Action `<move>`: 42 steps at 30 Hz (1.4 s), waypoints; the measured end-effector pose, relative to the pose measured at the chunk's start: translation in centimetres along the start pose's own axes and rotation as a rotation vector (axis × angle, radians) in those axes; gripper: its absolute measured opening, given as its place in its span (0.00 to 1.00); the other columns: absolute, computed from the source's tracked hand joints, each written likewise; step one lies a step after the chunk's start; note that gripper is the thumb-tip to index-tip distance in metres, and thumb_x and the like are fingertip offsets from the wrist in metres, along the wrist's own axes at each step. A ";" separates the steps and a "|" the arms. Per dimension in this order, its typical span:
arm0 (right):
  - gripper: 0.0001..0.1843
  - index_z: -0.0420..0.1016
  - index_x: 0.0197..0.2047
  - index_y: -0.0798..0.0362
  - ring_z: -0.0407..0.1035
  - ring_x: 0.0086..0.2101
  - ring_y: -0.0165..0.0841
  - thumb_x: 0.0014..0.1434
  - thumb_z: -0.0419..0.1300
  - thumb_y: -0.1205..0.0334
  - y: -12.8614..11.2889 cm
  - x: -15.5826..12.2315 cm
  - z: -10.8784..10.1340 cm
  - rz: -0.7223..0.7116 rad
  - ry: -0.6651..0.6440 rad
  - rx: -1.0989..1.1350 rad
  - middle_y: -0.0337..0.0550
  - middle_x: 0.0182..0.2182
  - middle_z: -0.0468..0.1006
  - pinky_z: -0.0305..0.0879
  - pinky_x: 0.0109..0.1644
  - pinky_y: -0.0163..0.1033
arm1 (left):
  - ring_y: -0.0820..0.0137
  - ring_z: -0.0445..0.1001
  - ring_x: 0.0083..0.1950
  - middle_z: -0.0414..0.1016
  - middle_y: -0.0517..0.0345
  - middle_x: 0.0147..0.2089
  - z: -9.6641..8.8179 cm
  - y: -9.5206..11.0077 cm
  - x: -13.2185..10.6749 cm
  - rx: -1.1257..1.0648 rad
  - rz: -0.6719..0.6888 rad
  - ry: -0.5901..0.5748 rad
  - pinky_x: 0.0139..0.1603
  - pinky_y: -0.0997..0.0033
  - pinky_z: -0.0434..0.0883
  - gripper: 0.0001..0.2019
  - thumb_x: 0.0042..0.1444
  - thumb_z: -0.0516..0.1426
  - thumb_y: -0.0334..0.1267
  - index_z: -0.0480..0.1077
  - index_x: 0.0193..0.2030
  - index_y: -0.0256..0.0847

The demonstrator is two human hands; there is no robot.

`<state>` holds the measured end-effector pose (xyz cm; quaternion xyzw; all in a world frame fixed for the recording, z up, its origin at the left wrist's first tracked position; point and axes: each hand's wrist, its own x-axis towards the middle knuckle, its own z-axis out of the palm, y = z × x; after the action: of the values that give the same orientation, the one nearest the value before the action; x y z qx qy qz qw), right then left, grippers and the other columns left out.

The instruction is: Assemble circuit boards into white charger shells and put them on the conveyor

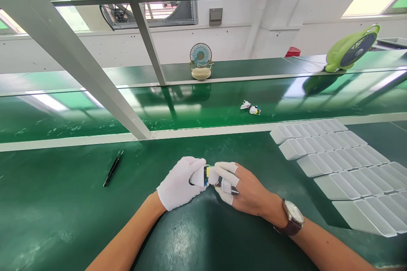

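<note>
My left hand & right hand both grip a small white part btw them — tweezers at 9 o'clock, white cases at 3.

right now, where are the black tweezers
Head view: the black tweezers lie on the green table, left of the gloved left hand, below the slanted metal strut.

A factory assembly line: a long green surface runs beside a glossy green conveyor belt under a metal frame, with rows of identical white plastic housings laid out, tweezers, small desk fans and a wall ventilation fan
</note>
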<state>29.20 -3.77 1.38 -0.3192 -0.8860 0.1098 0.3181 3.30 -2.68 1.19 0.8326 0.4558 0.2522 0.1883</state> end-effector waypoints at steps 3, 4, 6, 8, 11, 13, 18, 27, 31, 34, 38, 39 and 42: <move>0.32 0.59 0.69 0.50 0.72 0.49 0.42 0.63 0.61 0.67 0.1 -0.1 0.1 0.000 -0.001 -0.006 0.54 0.58 0.72 0.74 0.53 0.51 | 0.58 0.71 0.60 0.72 0.53 0.59 -0.1 0.0 0.1 0.003 0.003 -0.003 0.58 0.56 0.74 0.35 0.50 0.66 0.30 0.64 0.64 0.52; 0.32 0.59 0.69 0.51 0.71 0.49 0.42 0.64 0.61 0.67 0.1 -0.2 0.1 -0.006 0.003 -0.005 0.54 0.58 0.72 0.74 0.53 0.51 | 0.58 0.71 0.60 0.72 0.53 0.59 -0.1 0.1 0.1 0.004 0.003 -0.006 0.58 0.56 0.74 0.34 0.50 0.66 0.30 0.64 0.64 0.52; 0.33 0.57 0.70 0.51 0.71 0.50 0.42 0.64 0.61 0.67 0.1 -0.2 0.1 -0.017 0.008 -0.003 0.55 0.59 0.71 0.74 0.53 0.50 | 0.58 0.71 0.59 0.72 0.53 0.58 -0.2 0.2 0.2 0.004 0.001 -0.010 0.57 0.57 0.74 0.32 0.51 0.65 0.31 0.65 0.63 0.52; 0.34 0.57 0.71 0.50 0.71 0.50 0.42 0.64 0.60 0.67 0.1 -0.2 0.1 -0.018 0.007 -0.005 0.54 0.59 0.71 0.74 0.53 0.50 | 0.59 0.72 0.59 0.72 0.53 0.58 -0.3 0.4 0.2 0.004 0.001 -0.008 0.57 0.58 0.74 0.31 0.51 0.65 0.31 0.66 0.63 0.52; 0.33 0.57 0.71 0.49 0.71 0.50 0.42 0.65 0.61 0.65 0.2 -0.3 0.2 -0.009 0.003 -0.009 0.54 0.60 0.71 0.74 0.54 0.51 | 0.59 0.71 0.59 0.72 0.54 0.58 -0.2 0.4 0.2 0.016 -0.011 0.000 0.57 0.59 0.74 0.32 0.50 0.66 0.31 0.66 0.62 0.52; 0.33 0.57 0.71 0.50 0.71 0.51 0.43 0.65 0.61 0.65 0.3 -0.4 0.3 -0.014 0.007 -0.009 0.54 0.60 0.71 0.74 0.54 0.52 | 0.59 0.71 0.59 0.72 0.54 0.58 0.0 0.3 0.1 0.017 -0.022 0.001 0.58 0.59 0.73 0.33 0.50 0.66 0.31 0.65 0.63 0.52; 0.32 0.57 0.71 0.50 0.73 0.50 0.43 0.65 0.60 0.65 0.2 -0.2 0.3 -0.024 0.030 -0.015 0.55 0.59 0.72 0.75 0.53 0.52 | 0.60 0.69 0.61 0.69 0.53 0.60 0.3 -0.2 0.0 -0.016 -0.005 -0.007 0.60 0.58 0.72 0.34 0.52 0.66 0.31 0.63 0.65 0.53; 0.30 0.59 0.69 0.48 0.72 0.50 0.41 0.66 0.59 0.66 0.0 -0.1 0.4 0.006 0.004 0.009 0.53 0.59 0.72 0.75 0.54 0.51 | 0.58 0.71 0.60 0.71 0.52 0.59 -0.2 0.4 0.3 -0.017 0.004 -0.030 0.58 0.57 0.74 0.32 0.52 0.66 0.32 0.64 0.63 0.53; 0.32 0.57 0.70 0.48 0.72 0.51 0.42 0.65 0.60 0.65 0.1 -0.1 1.0 0.002 0.022 0.041 0.54 0.59 0.71 0.74 0.55 0.51 | 0.57 0.72 0.59 0.71 0.52 0.58 0.1 0.4 0.3 -0.023 0.003 -0.022 0.55 0.56 0.74 0.28 0.54 0.65 0.33 0.66 0.62 0.53; 0.33 0.58 0.70 0.47 0.72 0.53 0.42 0.65 0.60 0.67 0.1 0.1 1.5 0.032 0.028 0.072 0.53 0.59 0.72 0.74 0.56 0.51 | 0.57 0.73 0.58 0.71 0.51 0.58 0.6 0.3 0.4 -0.019 0.021 -0.016 0.54 0.57 0.74 0.28 0.54 0.65 0.33 0.67 0.61 0.53; 0.32 0.61 0.68 0.46 0.74 0.53 0.42 0.63 0.64 0.62 -0.3 0.2 1.8 0.137 0.045 0.133 0.51 0.56 0.75 0.76 0.55 0.48 | 0.55 0.73 0.55 0.74 0.51 0.54 0.9 0.7 0.9 0.033 0.052 0.015 0.54 0.54 0.72 0.29 0.51 0.68 0.40 0.68 0.60 0.49; 0.33 0.62 0.68 0.46 0.75 0.51 0.42 0.62 0.65 0.59 -0.5 0.2 1.7 0.179 0.058 0.150 0.51 0.55 0.76 0.77 0.54 0.48 | 0.56 0.74 0.51 0.75 0.52 0.49 0.9 1.0 1.0 0.049 0.059 0.007 0.53 0.53 0.72 0.27 0.51 0.68 0.43 0.69 0.58 0.48; 0.33 0.65 0.65 0.45 0.77 0.48 0.42 0.60 0.69 0.52 -0.8 0.4 1.3 0.302 0.098 0.207 0.48 0.52 0.78 0.78 0.52 0.48 | 0.62 0.75 0.41 0.75 0.57 0.38 0.6 1.7 1.1 -0.013 0.053 -0.046 0.46 0.58 0.72 0.17 0.56 0.64 0.46 0.72 0.52 0.46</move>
<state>27.71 -4.14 0.92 -0.4190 -0.7955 0.2311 0.3717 5.34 -2.65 1.90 0.8488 0.4274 0.2406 0.1973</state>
